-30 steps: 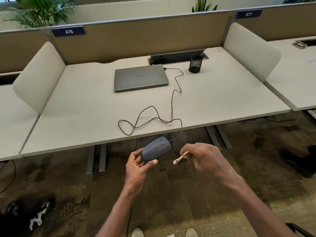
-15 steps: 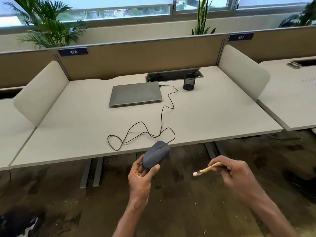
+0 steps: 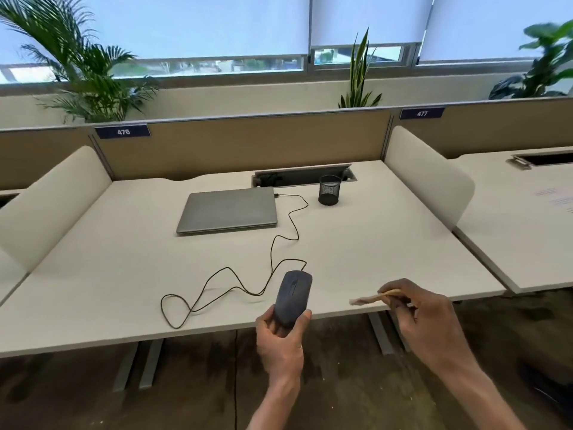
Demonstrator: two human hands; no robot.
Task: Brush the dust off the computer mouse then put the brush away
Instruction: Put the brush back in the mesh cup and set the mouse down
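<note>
At the near edge of the surface (image 3: pixel 387 243), the left hand (image 3: pixel 280 339) grips the mouse (image 3: pixel 293 297) and the right hand (image 3: pixel 424 318) pinches the brush (image 3: pixel 370 298), with bare room between them and the far laptop (image 3: pixel 229 209) and mesh cup (image 3: pixel 329 189), only the looping cable (image 3: pixel 235 287) lying across it.

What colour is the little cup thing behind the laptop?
Black. The mesh pen cup shows in the head view, the only one.

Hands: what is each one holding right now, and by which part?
The left hand grips the computer mouse by its rear end. The right hand pinches the brush by its handle end, bristles free.
</note>
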